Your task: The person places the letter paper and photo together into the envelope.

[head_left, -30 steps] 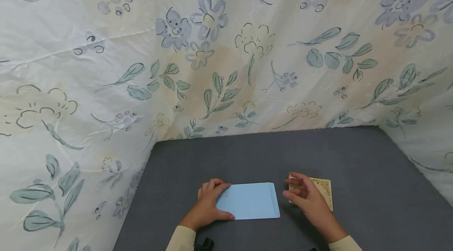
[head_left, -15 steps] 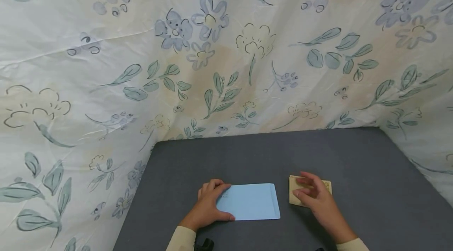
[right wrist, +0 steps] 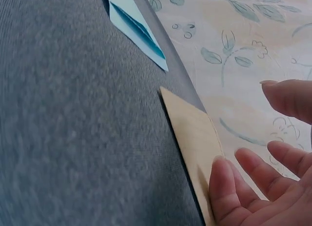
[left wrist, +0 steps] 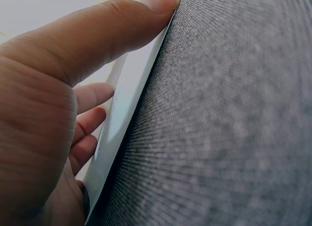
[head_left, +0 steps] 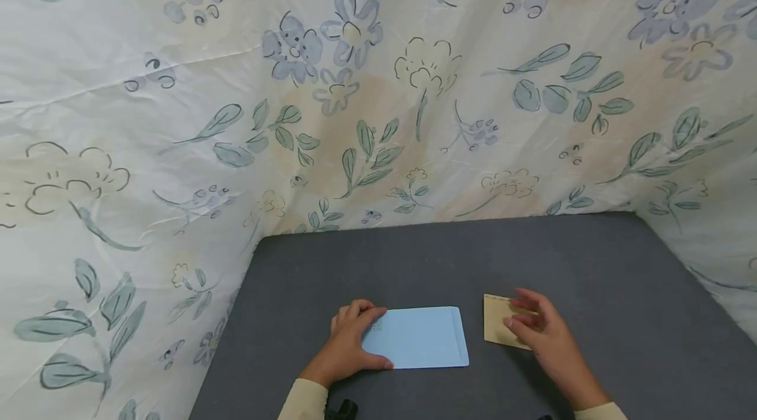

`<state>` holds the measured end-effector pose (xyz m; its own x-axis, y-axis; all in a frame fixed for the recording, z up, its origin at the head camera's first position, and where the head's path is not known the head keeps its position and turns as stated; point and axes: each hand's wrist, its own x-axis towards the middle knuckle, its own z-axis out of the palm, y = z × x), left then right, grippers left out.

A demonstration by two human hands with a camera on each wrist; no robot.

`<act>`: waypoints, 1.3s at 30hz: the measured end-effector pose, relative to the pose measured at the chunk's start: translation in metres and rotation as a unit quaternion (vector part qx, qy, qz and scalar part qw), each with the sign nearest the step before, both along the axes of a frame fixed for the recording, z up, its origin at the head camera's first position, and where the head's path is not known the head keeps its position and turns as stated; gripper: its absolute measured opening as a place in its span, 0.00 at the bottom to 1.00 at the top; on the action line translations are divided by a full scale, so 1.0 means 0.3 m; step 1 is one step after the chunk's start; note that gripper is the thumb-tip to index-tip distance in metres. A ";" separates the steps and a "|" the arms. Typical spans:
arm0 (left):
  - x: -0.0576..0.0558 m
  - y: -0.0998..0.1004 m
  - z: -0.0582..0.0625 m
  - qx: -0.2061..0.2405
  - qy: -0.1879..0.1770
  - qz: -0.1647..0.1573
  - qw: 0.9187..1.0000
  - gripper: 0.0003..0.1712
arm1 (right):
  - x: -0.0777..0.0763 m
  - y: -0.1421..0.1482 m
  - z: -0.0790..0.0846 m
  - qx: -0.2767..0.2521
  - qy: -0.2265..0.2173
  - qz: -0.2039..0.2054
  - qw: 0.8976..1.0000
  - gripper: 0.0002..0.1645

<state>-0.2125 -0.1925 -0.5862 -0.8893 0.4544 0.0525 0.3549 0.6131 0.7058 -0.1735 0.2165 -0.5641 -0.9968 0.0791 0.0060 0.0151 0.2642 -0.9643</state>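
My left hand (head_left: 353, 342) holds the left end of a light blue envelope (head_left: 420, 339) flat on the dark grey table, thumb along the near edge and fingers at the far edge. In the right wrist view the envelope (right wrist: 127, 26) gapes slightly at its right end. To its right lies a small tan paper piece (head_left: 497, 320), plain on the visible left part; the rest is behind my right hand (head_left: 549, 334). That hand is over it with loosely bent fingers and nothing gripped. Whether a fingertip touches the paper (right wrist: 187, 133) I cannot tell.
The dark grey cloth-covered table (head_left: 437, 256) ends at the back against a floral curtain (head_left: 414, 111), which also hangs at both sides. A black object (head_left: 343, 409), partly out of view, shows beside the left wrist.
My right hand has moved rightward across the tan paper, uncovering its plain left part and hiding the gold-patterned right part. The left hand and the envelope have stayed in place.
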 end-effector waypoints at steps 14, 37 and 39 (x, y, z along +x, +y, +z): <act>-0.004 0.021 0.000 -0.002 -0.004 0.011 1.000 0.57 | -0.032 0.090 -0.004 0.061 -0.021 -0.026 0.998 0.45; -0.016 0.017 -0.001 -0.001 -0.004 0.012 1.000 0.57 | -0.062 0.116 -0.015 0.097 -0.071 -0.109 0.987 0.51; -0.017 0.017 -0.002 -0.004 -0.001 0.012 1.000 0.57 | -0.064 0.115 -0.018 0.098 -0.077 -0.110 0.986 0.52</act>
